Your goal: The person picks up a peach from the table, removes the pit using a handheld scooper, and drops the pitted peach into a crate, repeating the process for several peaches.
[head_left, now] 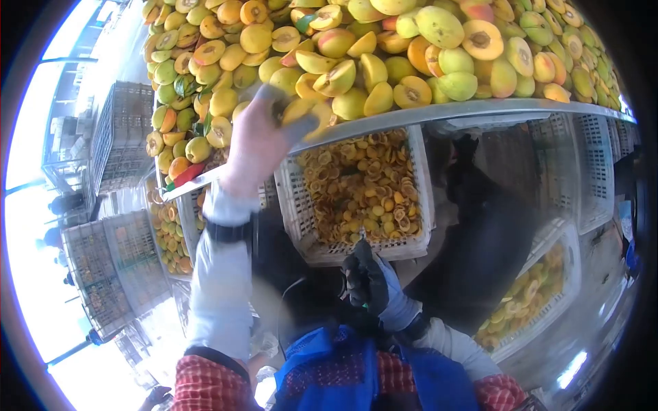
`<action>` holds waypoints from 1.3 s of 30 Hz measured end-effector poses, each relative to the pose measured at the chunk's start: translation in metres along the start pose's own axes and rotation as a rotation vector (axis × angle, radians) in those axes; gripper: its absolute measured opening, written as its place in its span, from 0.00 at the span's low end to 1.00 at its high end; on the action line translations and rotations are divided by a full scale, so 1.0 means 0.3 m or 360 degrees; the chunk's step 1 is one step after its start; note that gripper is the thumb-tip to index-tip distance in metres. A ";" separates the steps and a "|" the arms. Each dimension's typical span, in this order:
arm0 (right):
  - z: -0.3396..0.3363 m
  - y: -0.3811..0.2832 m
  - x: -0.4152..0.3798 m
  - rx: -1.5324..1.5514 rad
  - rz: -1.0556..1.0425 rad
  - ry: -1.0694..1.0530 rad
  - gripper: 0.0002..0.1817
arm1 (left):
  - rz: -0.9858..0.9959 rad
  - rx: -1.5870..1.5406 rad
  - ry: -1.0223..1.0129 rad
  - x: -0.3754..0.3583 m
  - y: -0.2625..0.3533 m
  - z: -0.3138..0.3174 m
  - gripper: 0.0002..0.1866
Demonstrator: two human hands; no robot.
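My left hand (260, 133), with grey covers on the fingertips, reaches over the near edge of a metal-rimmed table (480, 108) heaped with halved yellow peaches (336, 79). Its thumb and fingers are spread, slightly blurred, at a peach half (299, 109); no firm grip shows. My right hand (367, 277), in a dark glove, is closed in front of my body around a small tool whose thin metal tip (362, 235) points up. The tool's handle is hidden in the fist. Beyond that hand, a white crate (295, 205) holds ring-shaped peach scraps and small round pieces (370, 185).
A crate of peach pieces (528, 294) stands at lower right, another batch of peaches (170, 229) at left under the table. Stacked plastic crates (120, 267) are farther left. A red object (185, 177) lies by the table's left corner. My legs flank the scrap crate.
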State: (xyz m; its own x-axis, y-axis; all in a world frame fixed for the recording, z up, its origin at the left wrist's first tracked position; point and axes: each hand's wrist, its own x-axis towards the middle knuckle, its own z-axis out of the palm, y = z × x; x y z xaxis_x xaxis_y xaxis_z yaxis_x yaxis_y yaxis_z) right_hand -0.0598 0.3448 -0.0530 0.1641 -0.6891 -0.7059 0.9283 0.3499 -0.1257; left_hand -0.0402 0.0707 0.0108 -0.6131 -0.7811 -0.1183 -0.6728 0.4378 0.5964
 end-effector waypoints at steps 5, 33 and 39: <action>0.018 0.080 -0.008 0.0173 -0.0702 -0.0006 0.19 | -0.0146 -0.1040 -0.0056 -0.393 0.019 0.131 0.26; -0.029 0.150 -0.060 -0.1502 -0.1341 0.0021 0.20 | -0.0457 -0.1449 0.0375 -0.706 0.097 0.277 0.24; -0.054 0.162 -0.076 -0.0543 -0.0657 -0.0131 0.17 | -0.0338 -0.1425 0.0174 -0.705 0.058 0.302 0.23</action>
State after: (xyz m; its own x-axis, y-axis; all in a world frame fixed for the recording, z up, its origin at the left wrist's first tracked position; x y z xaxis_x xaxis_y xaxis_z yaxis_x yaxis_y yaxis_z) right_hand -0.0240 0.3876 -0.0544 -0.1532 -0.8556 -0.4944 0.7622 0.2162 -0.6102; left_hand 0.0403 0.2838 -0.0257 -0.4407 -0.8631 -0.2468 -0.1676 -0.1910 0.9672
